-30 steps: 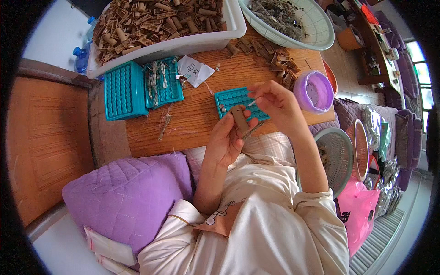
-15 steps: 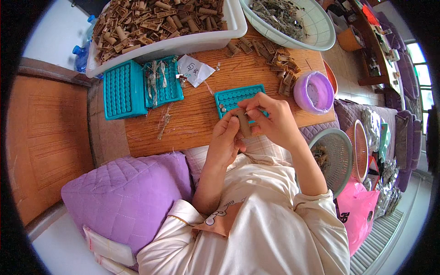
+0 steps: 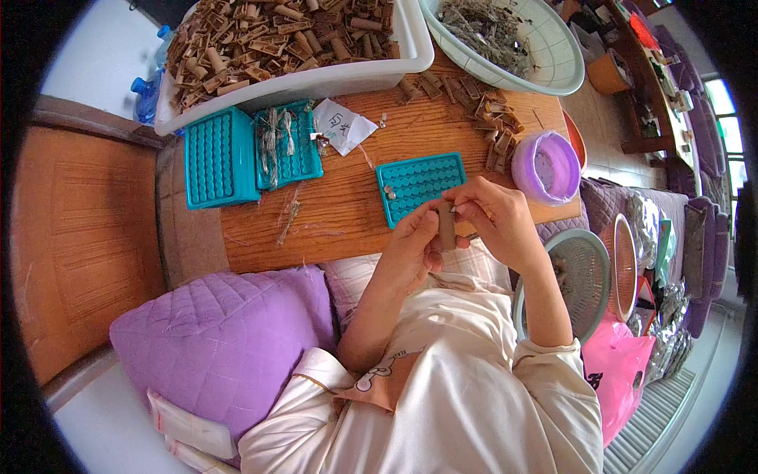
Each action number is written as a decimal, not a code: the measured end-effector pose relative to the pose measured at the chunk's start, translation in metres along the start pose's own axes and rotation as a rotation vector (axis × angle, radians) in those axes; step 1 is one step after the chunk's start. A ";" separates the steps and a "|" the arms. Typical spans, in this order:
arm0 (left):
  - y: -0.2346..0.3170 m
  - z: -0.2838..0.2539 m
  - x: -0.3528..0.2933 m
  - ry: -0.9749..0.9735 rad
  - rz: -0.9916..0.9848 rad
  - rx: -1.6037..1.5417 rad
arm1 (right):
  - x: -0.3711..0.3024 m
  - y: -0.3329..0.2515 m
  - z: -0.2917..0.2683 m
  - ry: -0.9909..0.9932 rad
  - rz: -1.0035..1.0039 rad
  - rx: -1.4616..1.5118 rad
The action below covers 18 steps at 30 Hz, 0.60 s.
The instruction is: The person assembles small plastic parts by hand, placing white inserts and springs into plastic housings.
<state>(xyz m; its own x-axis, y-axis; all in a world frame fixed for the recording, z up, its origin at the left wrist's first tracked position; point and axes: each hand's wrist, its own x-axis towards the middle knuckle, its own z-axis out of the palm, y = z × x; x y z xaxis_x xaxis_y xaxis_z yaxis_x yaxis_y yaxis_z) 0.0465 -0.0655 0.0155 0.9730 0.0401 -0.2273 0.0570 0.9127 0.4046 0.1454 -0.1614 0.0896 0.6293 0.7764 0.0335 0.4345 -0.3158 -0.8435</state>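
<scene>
A small brown plastic casing (image 3: 448,230) stands roughly upright between my two hands, just past the near edge of the wooden table. My left hand (image 3: 412,238) is closed around its left side, thumb pressed near the top. The right hand (image 3: 502,220) pinches at the casing's upper end with bent fingers; whatever tiny part lies between the fingertips is too small to make out. Right behind the hands lies a teal tray (image 3: 426,167) with rows of round pockets. A few silvery button-like discs (image 3: 390,193) sit at its left side.
A big white bin (image 3: 316,83) of brown casings fills the far left. Stacked teal trays (image 3: 217,158), one with wire leads (image 3: 272,142), stand before it. Loose casings (image 3: 496,118), a purple round container (image 3: 545,168) and a pale green basket (image 3: 572,67) are at right.
Both hands and the casing have shifted right and slightly nearer to me, uncovering more of the teal tray. The whole view has also moved a little.
</scene>
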 end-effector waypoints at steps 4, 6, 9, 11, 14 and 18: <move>0.002 0.001 0.000 0.052 0.030 0.006 | -0.002 -0.004 0.005 0.006 -0.059 -0.122; 0.002 -0.001 0.000 -0.008 0.031 0.003 | -0.002 -0.005 0.007 0.038 -0.063 -0.114; 0.001 -0.003 0.000 0.018 0.063 -0.044 | 0.000 -0.004 0.009 0.001 -0.066 -0.185; 0.005 -0.003 0.000 -0.016 0.057 -0.072 | -0.004 -0.001 0.011 0.073 -0.071 -0.052; 0.008 -0.003 -0.003 -0.041 0.054 -0.062 | -0.007 0.001 0.013 0.090 -0.070 -0.042; 0.005 -0.003 -0.002 -0.043 0.085 -0.006 | -0.008 -0.001 0.015 0.114 -0.087 -0.073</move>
<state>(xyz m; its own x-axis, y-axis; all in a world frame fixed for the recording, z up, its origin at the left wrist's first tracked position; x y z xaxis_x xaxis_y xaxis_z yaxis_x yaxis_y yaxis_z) 0.0436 -0.0595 0.0152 0.9830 0.1001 -0.1536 -0.0276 0.9090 0.4159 0.1302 -0.1593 0.0817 0.6545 0.7368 0.1695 0.5342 -0.2920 -0.7934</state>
